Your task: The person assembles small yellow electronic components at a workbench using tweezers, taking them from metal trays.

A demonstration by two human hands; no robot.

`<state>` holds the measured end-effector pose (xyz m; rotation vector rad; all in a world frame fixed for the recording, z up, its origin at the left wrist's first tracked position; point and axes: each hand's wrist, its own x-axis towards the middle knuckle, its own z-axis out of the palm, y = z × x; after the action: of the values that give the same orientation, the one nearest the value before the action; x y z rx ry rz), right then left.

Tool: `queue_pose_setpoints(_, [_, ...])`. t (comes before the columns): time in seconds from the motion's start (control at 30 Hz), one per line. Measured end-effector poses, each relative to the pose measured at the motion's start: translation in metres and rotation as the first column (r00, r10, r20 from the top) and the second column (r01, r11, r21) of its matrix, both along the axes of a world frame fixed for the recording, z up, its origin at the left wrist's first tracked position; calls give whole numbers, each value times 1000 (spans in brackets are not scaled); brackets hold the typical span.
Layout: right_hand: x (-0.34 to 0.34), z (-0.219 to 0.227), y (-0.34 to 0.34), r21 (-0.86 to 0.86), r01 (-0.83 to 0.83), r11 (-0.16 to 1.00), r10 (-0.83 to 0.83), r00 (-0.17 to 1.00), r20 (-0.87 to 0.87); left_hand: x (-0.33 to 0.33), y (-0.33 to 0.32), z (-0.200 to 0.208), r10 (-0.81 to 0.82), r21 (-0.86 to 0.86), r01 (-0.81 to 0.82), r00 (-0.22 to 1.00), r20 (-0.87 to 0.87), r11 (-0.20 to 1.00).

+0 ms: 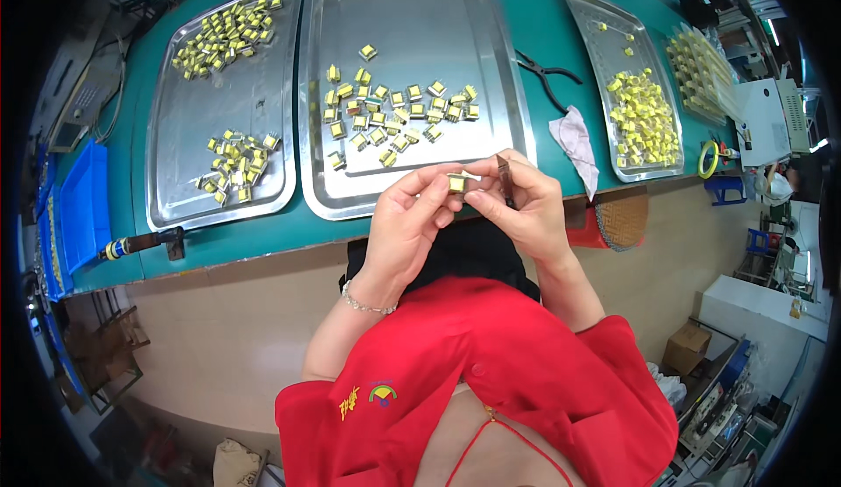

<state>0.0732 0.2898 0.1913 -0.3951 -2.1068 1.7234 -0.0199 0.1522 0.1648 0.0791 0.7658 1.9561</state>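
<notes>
Just beyond the table's front edge, my left hand [405,215] pinches a small yellow-wrapped transformer [456,183] between thumb and fingers. My right hand [533,205] is closed around a slim dark brown tool with a pointed tip [505,177]; its exact kind is unclear. The right thumb and fingertips come close to the transformer's right side, and I cannot tell whether they touch it. Directly ahead lies a large metal tray [350,194], with several similar transformers [397,100] scattered over its middle.
A left tray [166,145] carries two piles of transformers; a right tray [604,49] holds yellow parts. Pliers [547,71] and a crumpled cloth [574,141] lie between trays. A hammer [144,242] rests at the front left near a blue bin [86,198]. Yellow tape [708,159] sits far right.
</notes>
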Motion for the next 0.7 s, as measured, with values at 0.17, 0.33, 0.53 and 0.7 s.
queue_pose_setpoints(0.17, [-25,-6,35,545,163,823,-211,977,27,-9,-5,9,68,-55,-64,995,76,996])
queue_pose_setpoints(0.33, [-49,-25,49,731,95,676,-184,982,43,-15,-7,-1,40,54,-54,971,235,997])
queue_pose_setpoints(0.53, [-37,-8,39,473,53,879,-163,967,195,-12,-2,8,23,-25,-22,999,33,999])
queue_pose_setpoints(0.7, [-12,9,18,-521,-6,853,69,993,101,-3,8,10,104,-111,-198,823,-558,974])
